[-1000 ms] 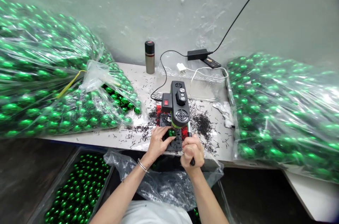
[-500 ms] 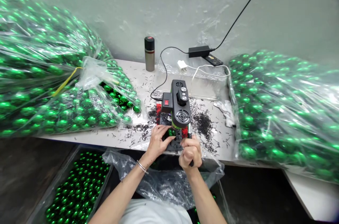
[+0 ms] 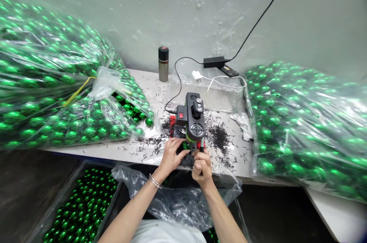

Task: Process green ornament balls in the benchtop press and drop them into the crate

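Note:
A black machine [image 3: 195,118] with a red switch stands on the table, and a green ball [image 3: 186,145] sits under its front end. Thumb and fingers of my left hand [image 3: 171,154] close on the ball from the left. My right hand [image 3: 202,166] is wrapped round the machine's lever handle [image 3: 202,147], just right of the ball. Small black strips [image 3: 219,137] lie in a heap to the right of the machine, with more scattered around it.
Big clear bags of green balls lie left [image 3: 37,93] and right [image 3: 304,128]. Behind stand a bottle [image 3: 163,65] and a power adapter [image 3: 214,62]. A bin of green balls [image 3: 82,204] is below left; a plastic sheet [image 3: 177,201] hangs at the table's front edge.
My right hand has moved slightly left with the lever handle, closer to the ball. My left hand keeps its hold on the ball. The whole view has shifted a little.

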Tool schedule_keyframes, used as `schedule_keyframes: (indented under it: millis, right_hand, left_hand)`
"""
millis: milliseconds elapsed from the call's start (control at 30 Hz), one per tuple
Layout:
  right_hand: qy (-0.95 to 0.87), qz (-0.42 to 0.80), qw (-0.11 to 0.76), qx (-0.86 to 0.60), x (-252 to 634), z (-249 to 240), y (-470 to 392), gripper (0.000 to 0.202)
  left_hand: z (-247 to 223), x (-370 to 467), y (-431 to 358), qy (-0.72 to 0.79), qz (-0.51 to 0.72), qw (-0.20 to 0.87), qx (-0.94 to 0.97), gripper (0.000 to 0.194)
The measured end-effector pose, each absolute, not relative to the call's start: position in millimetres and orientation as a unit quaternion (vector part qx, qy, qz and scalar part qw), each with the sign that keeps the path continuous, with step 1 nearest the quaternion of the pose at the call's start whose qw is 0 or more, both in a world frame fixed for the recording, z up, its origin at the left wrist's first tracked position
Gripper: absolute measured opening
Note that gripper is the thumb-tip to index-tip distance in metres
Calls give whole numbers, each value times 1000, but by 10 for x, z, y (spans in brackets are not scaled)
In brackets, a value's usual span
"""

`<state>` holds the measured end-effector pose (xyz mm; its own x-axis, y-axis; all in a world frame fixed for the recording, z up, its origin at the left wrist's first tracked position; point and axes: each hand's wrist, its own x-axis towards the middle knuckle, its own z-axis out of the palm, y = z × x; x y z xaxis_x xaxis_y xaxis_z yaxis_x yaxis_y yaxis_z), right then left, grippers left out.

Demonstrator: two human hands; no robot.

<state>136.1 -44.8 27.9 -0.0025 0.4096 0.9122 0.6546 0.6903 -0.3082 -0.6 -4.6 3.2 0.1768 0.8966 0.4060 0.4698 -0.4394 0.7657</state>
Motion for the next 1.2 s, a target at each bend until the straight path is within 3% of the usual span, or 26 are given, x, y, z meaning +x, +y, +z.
schedule_keyframes:
  millis: [267, 433, 800, 1200]
  right_hand:
    - [-649, -47, 636, -414, 1338, 870, -508, 28]
    - [-619, -12, 641, -454, 1292, 1249, -493, 30]
    - [-600, -14, 654, -460, 1232, 1218, -504, 32]
    - [-604, -21, 657, -451, 1219, 1168, -504, 34]
  left_hand:
    - [19, -8, -51, 467, 455, 238, 720, 29]
    - [71, -142, -274, 464, 502, 170, 710, 30]
    - [269, -430, -624, 443, 543, 61, 711, 33]
    - [145, -467, -849, 459, 567, 248, 637, 36]
